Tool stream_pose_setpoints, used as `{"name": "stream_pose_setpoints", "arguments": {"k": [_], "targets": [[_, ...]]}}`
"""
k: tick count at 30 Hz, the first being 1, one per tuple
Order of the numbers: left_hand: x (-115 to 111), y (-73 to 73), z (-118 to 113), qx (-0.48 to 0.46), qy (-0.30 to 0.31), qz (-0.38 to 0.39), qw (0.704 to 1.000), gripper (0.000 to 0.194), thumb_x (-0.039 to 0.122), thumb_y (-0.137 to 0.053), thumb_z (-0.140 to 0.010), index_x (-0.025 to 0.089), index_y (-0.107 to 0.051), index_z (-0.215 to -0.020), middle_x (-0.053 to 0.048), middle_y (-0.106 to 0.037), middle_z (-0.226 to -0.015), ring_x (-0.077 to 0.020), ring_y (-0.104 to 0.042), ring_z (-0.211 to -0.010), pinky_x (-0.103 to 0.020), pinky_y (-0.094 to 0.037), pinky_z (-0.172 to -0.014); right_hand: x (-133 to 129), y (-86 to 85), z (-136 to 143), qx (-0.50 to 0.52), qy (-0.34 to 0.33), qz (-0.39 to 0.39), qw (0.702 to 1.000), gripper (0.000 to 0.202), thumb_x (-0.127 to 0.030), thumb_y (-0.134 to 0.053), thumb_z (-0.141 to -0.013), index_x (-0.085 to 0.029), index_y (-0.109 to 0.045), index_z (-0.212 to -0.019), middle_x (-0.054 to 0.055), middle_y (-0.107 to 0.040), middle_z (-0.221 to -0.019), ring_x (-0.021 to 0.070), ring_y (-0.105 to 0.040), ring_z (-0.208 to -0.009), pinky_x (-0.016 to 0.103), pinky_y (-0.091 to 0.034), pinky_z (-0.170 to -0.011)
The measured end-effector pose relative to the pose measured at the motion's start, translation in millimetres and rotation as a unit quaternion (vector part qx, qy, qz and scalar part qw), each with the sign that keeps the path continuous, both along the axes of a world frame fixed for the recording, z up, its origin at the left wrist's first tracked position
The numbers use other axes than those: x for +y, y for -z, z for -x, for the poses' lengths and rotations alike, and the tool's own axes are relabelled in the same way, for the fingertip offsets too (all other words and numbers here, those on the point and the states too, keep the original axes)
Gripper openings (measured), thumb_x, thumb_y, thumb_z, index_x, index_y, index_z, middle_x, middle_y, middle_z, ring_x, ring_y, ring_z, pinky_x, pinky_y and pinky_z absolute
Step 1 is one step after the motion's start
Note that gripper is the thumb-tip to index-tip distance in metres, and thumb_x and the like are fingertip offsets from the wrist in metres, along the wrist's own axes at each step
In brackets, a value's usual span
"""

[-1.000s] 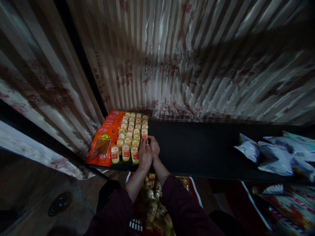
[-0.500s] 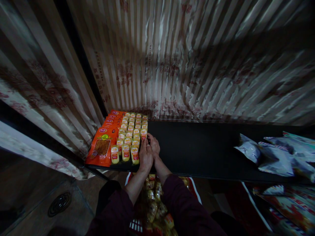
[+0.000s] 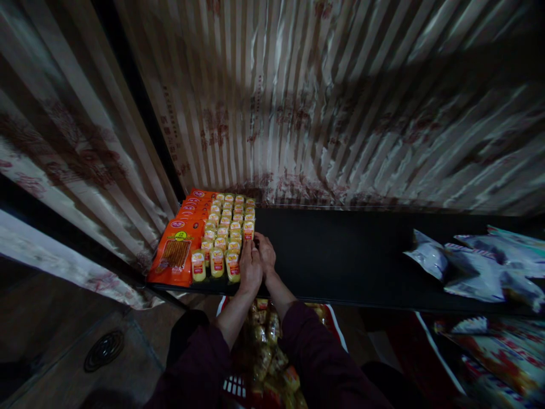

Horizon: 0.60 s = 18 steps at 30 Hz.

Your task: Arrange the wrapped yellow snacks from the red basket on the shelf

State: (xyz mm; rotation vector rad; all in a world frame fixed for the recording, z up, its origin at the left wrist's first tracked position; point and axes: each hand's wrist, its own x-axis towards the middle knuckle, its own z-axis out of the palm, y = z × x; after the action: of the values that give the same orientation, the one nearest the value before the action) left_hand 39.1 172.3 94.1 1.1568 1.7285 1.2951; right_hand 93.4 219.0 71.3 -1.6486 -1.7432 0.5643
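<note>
A person's left hand (image 3: 250,267) and right hand (image 3: 267,254) meet at the right-hand edge of rows of small yellow packs (image 3: 221,243) on a black shelf (image 3: 332,255). The left fingers lie close together along the near end of the outer row; the right fingers curl in just beside them. Whether either set grips a pack cannot be told. Orange packets (image 3: 176,253) overlap left of the rows, silvery bags (image 3: 474,272) lie at the shelf's far right, and a bin (image 3: 338,326) of wrapped snacks (image 3: 266,355) sits below.
</note>
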Motion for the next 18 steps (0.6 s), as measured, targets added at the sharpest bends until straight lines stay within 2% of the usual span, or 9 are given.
{"name": "stream_pose_setpoints", "arguments": {"k": [5, 12, 18], "targets": [[-2.4, -0.8, 0.1, -0.011, -0.004, -0.004, 1.000, 0.045, 0.025, -0.035, -0.086, 0.011, -0.054, -0.124, -0.011, -0.047, -0.138, -0.0177, -0.038, -0.131, -0.031, -0.025, -0.112, 1.1, 2.0, -0.9, 0.006, 0.003, -0.002, 1.000, 0.035, -0.024, -0.047, -0.082, -0.022, -0.055, -0.116, 0.006, -0.060, -0.103, 0.0181, -0.055, -0.096, 0.029, -0.045, -0.083], [-5.9, -2.1, -0.2, 0.008, 0.001, -0.005, 1.000, 0.044, 0.029, -0.034, -0.088, 0.011, -0.053, -0.124, -0.012, -0.044, -0.140, -0.0185, -0.038, -0.131, -0.033, -0.023, -0.112, 0.9, 12.4, -4.1, 0.056, 0.011, -0.040, 0.998, 0.038, -0.019, -0.047, -0.079, -0.019, -0.055, -0.116, 0.008, -0.060, -0.109, 0.0188, -0.054, -0.100, 0.034, -0.044, -0.091], [-15.8, -1.8, -2.5, 0.041, 0.008, -0.021, 0.999, 0.037, 0.025, -0.035, -0.087, 0.015, -0.057, -0.115, -0.010, -0.052, -0.133, -0.0175, -0.040, -0.129, -0.034, -0.027, -0.111, -13.7, 7.4, -8.2, 0.053, 0.005, -0.026, 0.998, 0.038, -0.014, -0.043, -0.078, -0.017, -0.058, -0.113, 0.008, -0.059, -0.110, 0.0175, -0.056, -0.099, 0.033, -0.044, -0.091]]}}
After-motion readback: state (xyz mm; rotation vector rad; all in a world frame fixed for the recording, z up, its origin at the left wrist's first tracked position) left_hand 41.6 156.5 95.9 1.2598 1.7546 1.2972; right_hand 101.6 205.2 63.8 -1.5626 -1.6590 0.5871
